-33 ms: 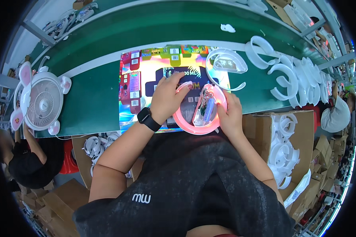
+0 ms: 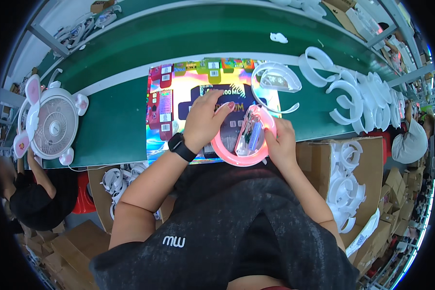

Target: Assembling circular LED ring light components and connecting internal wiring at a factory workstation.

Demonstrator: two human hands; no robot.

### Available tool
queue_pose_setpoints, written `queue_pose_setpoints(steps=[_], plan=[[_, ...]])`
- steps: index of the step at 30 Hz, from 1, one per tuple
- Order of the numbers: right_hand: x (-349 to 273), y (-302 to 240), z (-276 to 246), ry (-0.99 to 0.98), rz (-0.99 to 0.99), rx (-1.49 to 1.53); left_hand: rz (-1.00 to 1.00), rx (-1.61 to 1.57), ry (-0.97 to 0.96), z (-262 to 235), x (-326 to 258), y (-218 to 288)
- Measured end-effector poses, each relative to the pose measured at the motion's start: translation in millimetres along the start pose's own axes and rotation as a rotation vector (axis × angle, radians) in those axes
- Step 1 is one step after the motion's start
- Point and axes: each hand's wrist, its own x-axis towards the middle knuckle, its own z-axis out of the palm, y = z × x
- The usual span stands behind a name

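Note:
A pink-glowing curved plastic band (image 2: 233,157) stands in front of me over a shiny printed sheet. In its housing sit a blue cylindrical battery (image 2: 254,137) and a small green circuit board (image 2: 247,131) with thin wires. My left hand (image 2: 205,121), with a black smartwatch (image 2: 180,143) at the wrist, is closed at the band's upper left, thumb along its end. Around the band's right side my right hand (image 2: 281,142) is wrapped, thumb on the near face. Just beyond lies an unlit white curved band (image 2: 257,92) with a clear-covered housing.
Colourful printed sheet (image 2: 159,104) lies on the green table (image 2: 111,116). White fan with rabbit ears (image 2: 54,126) stands left; several white curved bands (image 2: 348,101) are piled right. Cardboard boxes (image 2: 314,159) of white parts flank me. Other people (image 2: 36,203) sit on both sides.

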Motion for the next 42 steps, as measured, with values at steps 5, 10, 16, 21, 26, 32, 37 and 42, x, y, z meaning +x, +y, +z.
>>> queue_pose_setpoints(steps=[5, 10, 16, 21, 26, 32, 37, 42], plan=[[-5, 7, 5, 0.084, -0.194, 0.023, -0.309, -0.778, 0.05, 9, -18, 11], [-7, 3, 7, 0.141, -0.282, 0.041, -0.413, -0.741, -0.134, -6, -30, 29], [9, 4, 1, 0.018, -0.108, 0.278, -0.064, -0.336, -0.1, -5, -24, 34], [15, 11, -4, -0.08, -0.054, 0.315, -0.095, -0.317, -0.214, -11, -23, 37], [18, 17, -2, 0.124, 0.003, 0.635, -0.169, -0.955, -0.158, -10, -28, 35], [15, 8, -16, 0.164, -0.264, 0.341, -0.201, -0.772, -0.063, -11, -36, 46], [14, 13, -15, 0.179, -0.207, 0.331, -0.229, -0.921, -0.186, -6, -31, 43], [16, 7, -15, 0.161, -0.235, 0.271, 0.112, -0.326, 0.044, -3, -38, 54]])
